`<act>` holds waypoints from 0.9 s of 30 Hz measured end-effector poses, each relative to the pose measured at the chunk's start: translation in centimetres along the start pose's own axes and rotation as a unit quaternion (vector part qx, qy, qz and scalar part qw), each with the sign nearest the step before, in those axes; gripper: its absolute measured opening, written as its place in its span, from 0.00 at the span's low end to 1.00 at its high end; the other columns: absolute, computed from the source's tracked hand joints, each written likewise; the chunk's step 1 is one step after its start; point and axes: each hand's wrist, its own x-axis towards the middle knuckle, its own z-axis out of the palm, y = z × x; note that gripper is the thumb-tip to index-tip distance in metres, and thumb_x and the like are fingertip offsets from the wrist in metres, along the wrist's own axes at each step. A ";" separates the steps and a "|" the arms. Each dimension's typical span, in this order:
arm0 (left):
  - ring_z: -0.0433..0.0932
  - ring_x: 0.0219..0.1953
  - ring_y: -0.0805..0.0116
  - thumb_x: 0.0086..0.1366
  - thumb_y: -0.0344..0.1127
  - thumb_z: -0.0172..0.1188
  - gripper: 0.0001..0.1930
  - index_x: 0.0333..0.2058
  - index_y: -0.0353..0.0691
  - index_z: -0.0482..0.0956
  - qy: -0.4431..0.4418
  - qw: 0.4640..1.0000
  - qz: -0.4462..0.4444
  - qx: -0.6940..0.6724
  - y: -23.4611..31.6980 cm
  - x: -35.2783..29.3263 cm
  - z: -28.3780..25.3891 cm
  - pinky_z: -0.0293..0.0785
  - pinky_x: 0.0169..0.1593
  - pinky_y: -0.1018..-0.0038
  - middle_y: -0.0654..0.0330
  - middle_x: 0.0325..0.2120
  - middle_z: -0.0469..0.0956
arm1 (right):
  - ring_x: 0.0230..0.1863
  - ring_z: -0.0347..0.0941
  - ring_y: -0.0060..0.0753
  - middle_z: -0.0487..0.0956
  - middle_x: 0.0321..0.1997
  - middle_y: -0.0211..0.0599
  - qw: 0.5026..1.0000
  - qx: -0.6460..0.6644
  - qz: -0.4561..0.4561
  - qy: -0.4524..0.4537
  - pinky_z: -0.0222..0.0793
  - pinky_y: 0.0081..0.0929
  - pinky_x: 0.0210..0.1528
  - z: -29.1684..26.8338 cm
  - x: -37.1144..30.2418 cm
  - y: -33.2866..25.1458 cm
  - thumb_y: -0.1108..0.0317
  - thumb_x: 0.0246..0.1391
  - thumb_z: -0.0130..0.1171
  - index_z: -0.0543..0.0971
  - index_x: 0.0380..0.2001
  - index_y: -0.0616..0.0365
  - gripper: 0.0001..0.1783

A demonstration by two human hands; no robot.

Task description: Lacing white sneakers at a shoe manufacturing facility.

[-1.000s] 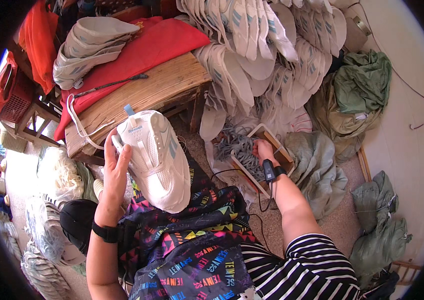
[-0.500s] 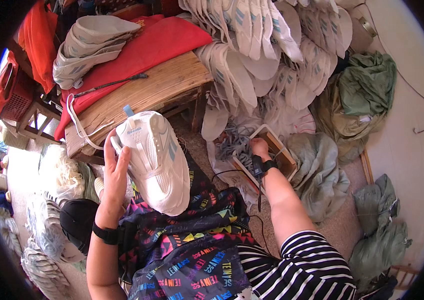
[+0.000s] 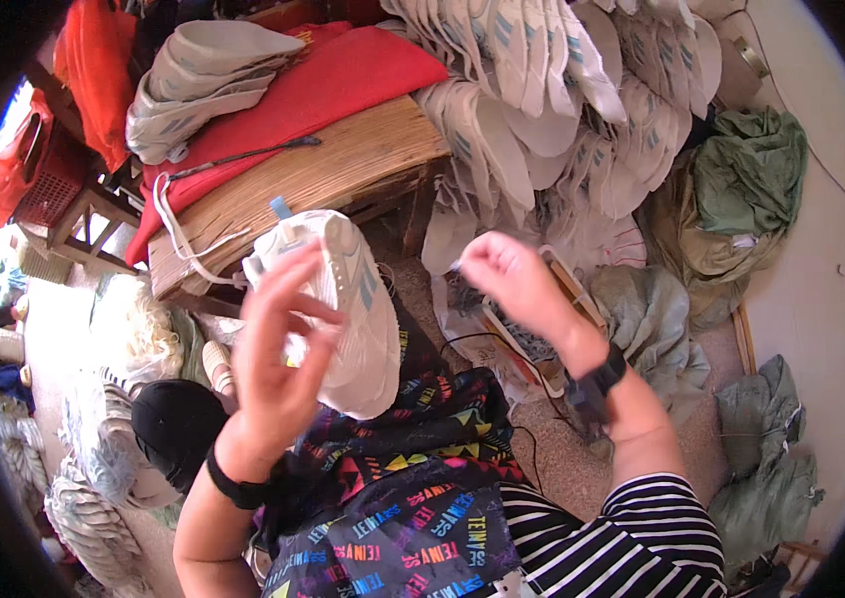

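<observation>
Left of centre, left hand (image 3: 279, 387) was splayed near white shoe (image 3: 367, 344); right of centre, right hand (image 3: 525, 289) pinched, contents unclear.

Left hand (image 3: 288, 354) spread, right hand (image 3: 520, 282) curled

Your white shoe (image 3: 374, 349) pairs matt mesh with smoother panels, and your dark apron (image 3: 392, 528) is creased cloth. The wooden desk (image 3: 318, 179) shows rough grain (the red cloth (image 3: 367, 75) over it looks matt).
</observation>
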 end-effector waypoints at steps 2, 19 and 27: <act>0.79 0.38 0.74 0.63 0.27 0.59 0.31 0.64 0.37 0.60 -0.112 0.973 -0.096 -0.175 2.1 0.3 1.4 0.73 0.36 0.80 0.54 0.61 0.65 | 0.30 0.71 0.16 0.75 0.26 0.27 0.981 -0.107 -0.148 -0.063 0.69 0.20 0.34 3.5 -2.5 -6.8 0.70 0.58 0.59 0.76 0.34 0.59 0.04; 0.68 0.35 0.75 0.71 0.40 0.54 0.13 0.32 0.39 0.81 -0.188 0.951 -0.236 -0.060 2.2 -5.2 -7.5 0.61 0.47 0.74 0.67 0.26 0.74 | 0.29 0.76 0.47 0.78 0.29 0.42 0.777 -0.509 -0.110 0.352 0.70 0.41 0.32 -7.9 -0.8 -3.7 0.65 0.57 0.55 0.73 0.34 0.55 0.06; 0.70 0.34 0.79 0.71 0.40 0.53 0.14 0.32 0.38 0.81 -0.135 0.956 -0.204 -0.162 1.0 -5.5 -8.9 0.67 0.41 0.79 0.67 0.27 0.78 | 0.35 0.76 0.58 0.78 0.33 0.48 0.626 -0.668 0.028 0.401 0.70 0.52 0.36 -18.0 0.5 2.1 0.64 0.54 0.53 0.74 0.33 0.55 0.07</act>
